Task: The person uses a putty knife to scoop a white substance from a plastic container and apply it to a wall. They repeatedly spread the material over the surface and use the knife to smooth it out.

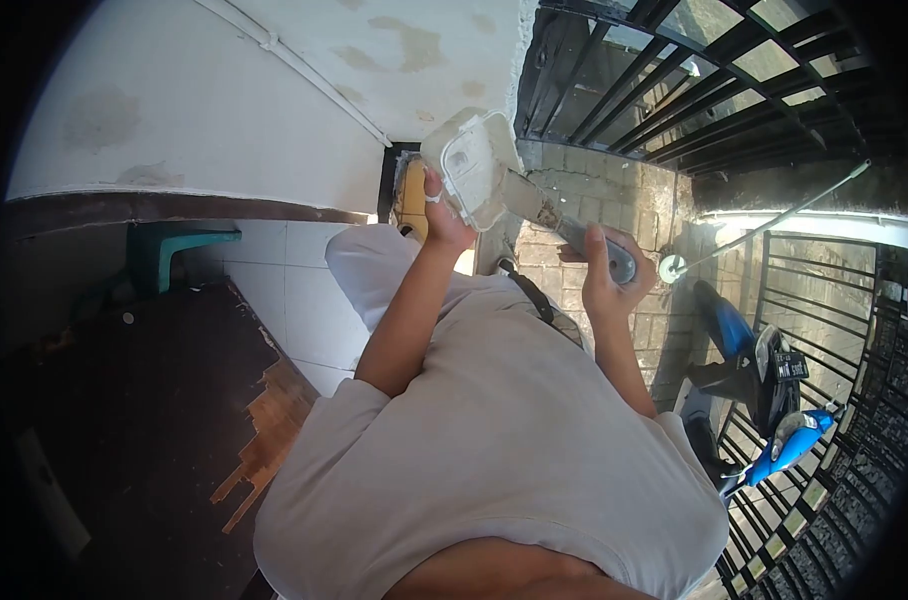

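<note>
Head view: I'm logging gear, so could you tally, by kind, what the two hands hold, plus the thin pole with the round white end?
Plastic tub, in the left hand: 1
Scraper, in the right hand: 1
Thin pole: 1
Total: 3

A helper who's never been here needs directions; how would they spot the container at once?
Find the white wall with the thin pipe. Near the pipe's lower end in the picture, the left hand holds a squarish, whitish container. Unlike the grey-handled scraper in the right hand, it is open and hollow.
</note>
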### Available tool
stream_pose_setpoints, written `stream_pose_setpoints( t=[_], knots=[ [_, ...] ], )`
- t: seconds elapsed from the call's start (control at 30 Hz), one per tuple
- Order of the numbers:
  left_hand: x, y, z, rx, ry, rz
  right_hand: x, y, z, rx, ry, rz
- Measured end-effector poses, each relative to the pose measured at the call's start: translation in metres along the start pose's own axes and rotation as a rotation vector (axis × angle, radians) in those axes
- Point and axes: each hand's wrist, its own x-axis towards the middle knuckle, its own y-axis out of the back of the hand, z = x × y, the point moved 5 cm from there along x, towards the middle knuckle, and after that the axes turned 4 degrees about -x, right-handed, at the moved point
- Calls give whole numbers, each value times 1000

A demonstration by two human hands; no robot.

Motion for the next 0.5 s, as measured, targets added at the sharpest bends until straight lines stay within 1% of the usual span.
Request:
stream_pose_setpoints(
  t=[0.03,0.13,0.2,0.33,0.43,0.5],
  knots=[
    [0,0,1,-13,-14,18,0,-2,1,-24,-2,-13],
    [2,2,0,-45,-27,56,10,-5,0,126,-190,32],
    [4,5,-2,-58,-6,60,14,-4,8,150,-247,28],
    [10,7,-2,0,-74,112,13,-8,15,136,-326,32],
    [16,14,-4,12,-140,143,13,-13,7,115,-375,-13],
    [16,18,-3,-27,-174,164,19,-11,15,242,-450,-9]
  ],
)
